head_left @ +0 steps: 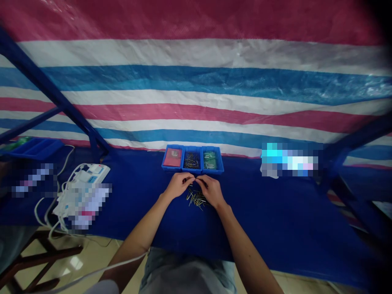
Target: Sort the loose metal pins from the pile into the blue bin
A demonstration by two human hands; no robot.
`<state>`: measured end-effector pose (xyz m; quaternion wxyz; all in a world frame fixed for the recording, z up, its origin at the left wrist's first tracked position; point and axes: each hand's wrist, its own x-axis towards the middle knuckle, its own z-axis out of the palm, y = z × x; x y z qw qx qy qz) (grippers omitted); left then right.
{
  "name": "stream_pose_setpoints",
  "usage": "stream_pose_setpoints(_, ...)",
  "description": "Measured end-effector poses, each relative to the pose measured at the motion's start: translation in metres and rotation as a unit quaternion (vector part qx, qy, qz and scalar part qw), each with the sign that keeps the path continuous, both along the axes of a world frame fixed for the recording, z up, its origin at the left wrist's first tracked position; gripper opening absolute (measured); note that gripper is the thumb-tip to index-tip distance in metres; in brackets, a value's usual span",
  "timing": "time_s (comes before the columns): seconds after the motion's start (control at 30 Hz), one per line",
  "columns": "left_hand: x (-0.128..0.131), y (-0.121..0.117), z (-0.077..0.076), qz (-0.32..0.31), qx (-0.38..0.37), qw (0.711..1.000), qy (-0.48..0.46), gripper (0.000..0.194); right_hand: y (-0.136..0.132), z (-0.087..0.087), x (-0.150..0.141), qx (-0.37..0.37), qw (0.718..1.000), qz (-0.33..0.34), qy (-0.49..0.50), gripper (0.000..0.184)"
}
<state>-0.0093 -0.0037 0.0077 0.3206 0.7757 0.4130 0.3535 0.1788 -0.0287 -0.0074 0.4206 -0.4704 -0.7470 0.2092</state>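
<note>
- Arms: the left forearm (143,230) and the right forearm (245,249) are being extended bare from the bottom of the view and angled inward, so that the wrists are being held low above the counter (275,212).
- Hands: the left hand (180,185) and the right hand (211,190) are being held knuckles up and turned toward each other at the middle of the counter.
- Grip: the fingertips (191,178) of both hands are being drawn together, almost meeting. Each grip is being kept closed or nearly so, but whether a small item is being grasped cannot be told at this size.
- Loose pins: a scattered pile of thin metal pins (197,199) is being left criss-crossed on the counter, just below and between the hands.
- Trays: three rectangular blue plastic trays are being kept side by side beyond the hands. A flat red item (172,157) is being held in the left tray (167,159), a bundle of slim pins (192,161) in the middle tray (192,170), and green packets (210,159) in the right tray (221,161).
- Counter surroundings: a white power strip (92,173) with looped white cables (39,212) is being kept at the left, near a shallow blue tray (36,148).
- Backdrop: a creased, woven striped tarpaulin (196,81) in pink, white and blue is being stretched behind a blue metal frame (45,85).
</note>
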Motion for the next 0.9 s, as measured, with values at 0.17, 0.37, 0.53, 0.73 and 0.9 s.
stream_pose_setpoints(0.17, 0.0003, 0.0001, 0.0019, -0.004, -0.007, 1.000, 0.000, 0.028, 0.0022, -0.0022, 0.0001, 0.014, 1.000, -0.002, 0.005, 0.018)
stream_pose_setpoints(0.37, 0.0001, 0.0002, 0.0021, -0.003, -0.007, 1.000, 0.001, 0.027, 0.0014, -0.0016, 0.0003, 0.015, 1.000, 0.005, -0.002, 0.020)
stream_pose_setpoints(0.53, -0.0004, 0.0007, 0.0002, -0.003, -0.009, 1.000, -0.002, 0.027, 0.0016, -0.0033, 0.0005, 0.011, 1.000, 0.001, -0.001, 0.017)
stream_pose_setpoints(0.73, -0.0004, 0.0019, -0.0022, -0.004, -0.010, 1.000, 0.004, 0.025, 0.0011, -0.0002, 0.0010, 0.015, 1.000, -0.001, 0.000, 0.019)
stream_pose_setpoints(0.9, -0.0007, 0.0014, -0.0027, -0.015, -0.013, 1.000, 0.006, 0.025, 0.0004, 0.0033, 0.0007, 0.010, 1.000, 0.000, -0.007, 0.021)
